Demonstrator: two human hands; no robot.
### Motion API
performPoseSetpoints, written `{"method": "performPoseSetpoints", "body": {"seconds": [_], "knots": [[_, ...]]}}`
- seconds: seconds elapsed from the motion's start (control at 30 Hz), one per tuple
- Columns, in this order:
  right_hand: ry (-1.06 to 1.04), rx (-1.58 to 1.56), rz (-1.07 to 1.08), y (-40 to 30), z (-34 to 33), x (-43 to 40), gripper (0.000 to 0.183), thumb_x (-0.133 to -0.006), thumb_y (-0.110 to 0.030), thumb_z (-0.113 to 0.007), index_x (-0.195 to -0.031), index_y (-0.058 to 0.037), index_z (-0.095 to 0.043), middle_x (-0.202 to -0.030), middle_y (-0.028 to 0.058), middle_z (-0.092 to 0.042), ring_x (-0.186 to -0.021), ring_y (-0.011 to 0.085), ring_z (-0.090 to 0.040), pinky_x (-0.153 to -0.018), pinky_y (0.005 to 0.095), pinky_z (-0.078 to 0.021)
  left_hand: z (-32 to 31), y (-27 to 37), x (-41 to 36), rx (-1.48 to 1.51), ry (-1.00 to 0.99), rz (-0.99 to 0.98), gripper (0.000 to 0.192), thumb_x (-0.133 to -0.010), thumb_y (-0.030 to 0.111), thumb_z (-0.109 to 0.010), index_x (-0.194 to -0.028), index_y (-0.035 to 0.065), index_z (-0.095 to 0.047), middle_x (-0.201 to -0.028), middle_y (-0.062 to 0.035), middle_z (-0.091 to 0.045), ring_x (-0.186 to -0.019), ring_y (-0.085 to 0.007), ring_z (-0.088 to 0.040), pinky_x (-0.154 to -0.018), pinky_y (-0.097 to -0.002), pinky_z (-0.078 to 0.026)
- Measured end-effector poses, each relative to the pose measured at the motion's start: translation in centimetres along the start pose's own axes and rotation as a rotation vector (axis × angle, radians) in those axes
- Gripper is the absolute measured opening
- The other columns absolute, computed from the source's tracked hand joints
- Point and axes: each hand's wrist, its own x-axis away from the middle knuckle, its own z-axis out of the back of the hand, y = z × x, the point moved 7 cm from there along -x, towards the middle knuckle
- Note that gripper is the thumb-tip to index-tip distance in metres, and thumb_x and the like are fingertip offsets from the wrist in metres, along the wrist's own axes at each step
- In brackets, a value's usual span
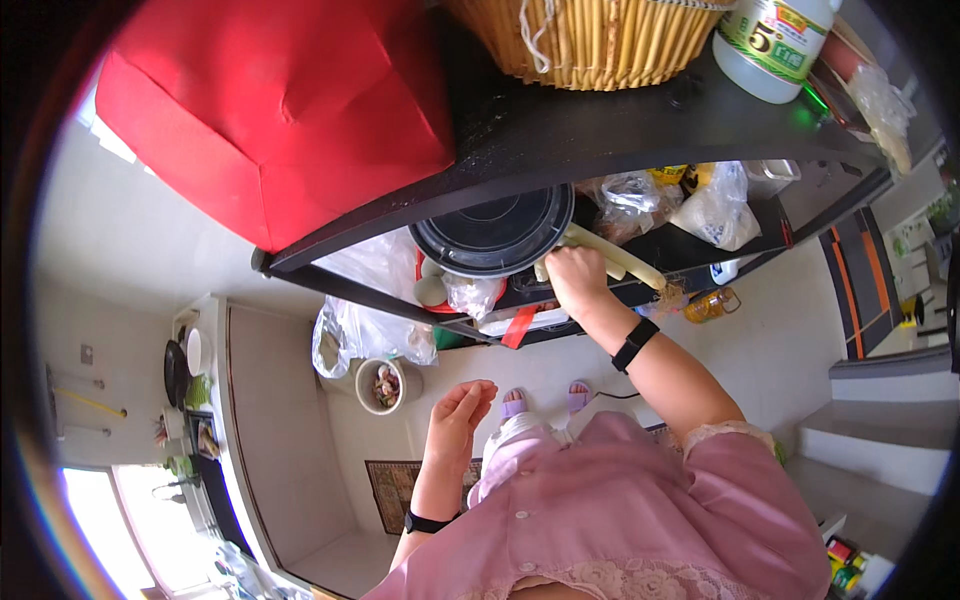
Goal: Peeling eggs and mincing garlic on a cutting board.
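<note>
My right hand [576, 277] reaches onto the lower shelf of a black rack, its fingers curled by the rim of a round black lid [499, 229] and the pale stalks [622, 259]. Whether it grips the lid or a stalk, I cannot tell. The stalks look like scallions or leeks with roots at one end. My left hand [461, 409] hangs in front of the rack, fingers together and bent, with no object visible in it. Left of the lid, a red container [450, 304] holds roundish greenish things and a clear plastic bag [472, 292].
A red bag [277, 112], a wicker basket [600, 45] and a white vinegar bottle [772, 52] stand on the rack's top. Plastic bags [720, 210] lie on the lower shelf. A waste bin [386, 386] and an oil bottle [709, 306] stand on the floor. Steps [877, 427] rise at right.
</note>
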Motion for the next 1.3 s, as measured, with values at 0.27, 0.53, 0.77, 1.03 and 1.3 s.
{"method": "performPoseSetpoints", "body": {"seconds": [0.27,0.53,0.77,1.03,1.3], "knots": [[0.039,0.136,0.083,0.9,-1.2,0.6,0.013,-0.08,-0.015,-0.06,-0.09,-0.0098,-0.068,-0.067,0.0085,-0.068,-0.066,0.0217,-0.07,-0.054,0.0331,-0.0533,0.1,-1.5,0.7,0.076,0.032,-0.017,0.02,-0.1,0.019,-0.057,-0.11,0.0029,-0.066,-0.104,-0.0063,-0.07,-0.1,-0.0141,-0.065,-0.089,-0.0259,-0.05],[-0.041,-0.121,0.031,2.4,-1.8,0.1,0.014,-0.076,-0.009,-0.065,-0.09,-0.007,-0.063,-0.072,0.0122,-0.067,-0.068,0.0303,-0.067,-0.065,0.0402,-0.055,-1.8,-0.4,0.0,0.091,-0.009,-0.023,0.02,-0.1,0.017,-0.057,-0.109,0.0016,-0.065,-0.103,-0.0065,-0.069,-0.101,-0.0139,-0.064,-0.091,-0.0255,-0.049],[0.097,-0.36,-0.173,4.9,3.9,1.6,0.018,-0.072,-0.004,-0.068,-0.085,-0.0051,-0.056,-0.08,0.0128,-0.064,-0.073,0.0316,-0.066,-0.063,0.0415,-0.0537,-3.1,0.0,-1.1,0.034,-0.027,-0.04,0.013,-0.096,0.011,-0.063,-0.105,0.0021,-0.066,-0.1,-0.0042,-0.068,-0.096,-0.0113,-0.063,-0.091,-0.0244,-0.048],[0.065,-0.906,-0.422,8.3,4.8,5.7,0.013,-0.083,-0.005,-0.07,-0.092,-0.0026,-0.061,-0.08,0.0044,-0.066,-0.067,0.0125,-0.065,-0.063,0.0266,-0.0539,-7.0,0.4,-2.6,-0.13,-0.153,-0.084,0.021,-0.097,0.014,-0.062,-0.112,0.0002,-0.063,-0.109,-0.0073,-0.066,-0.108,-0.0151,-0.061,-0.098,-0.0282,-0.046],[-0.491,-1.631,-0.303,0.6,4.2,9.5,0.013,-0.09,-0.007,-0.068,-0.098,-0.0005,-0.06,-0.087,0.0048,-0.066,-0.075,0.0116,-0.067,-0.068,0.0249,-0.0545,-9.8,-0.3,-2.6,0.194,-0.102,-0.024,0.033,-0.102,0.025,-0.055,-0.125,0.0013,-0.055,-0.121,-0.0123,-0.064,-0.113,-0.0204,-0.06,-0.101,-0.0321,-0.047]]}}
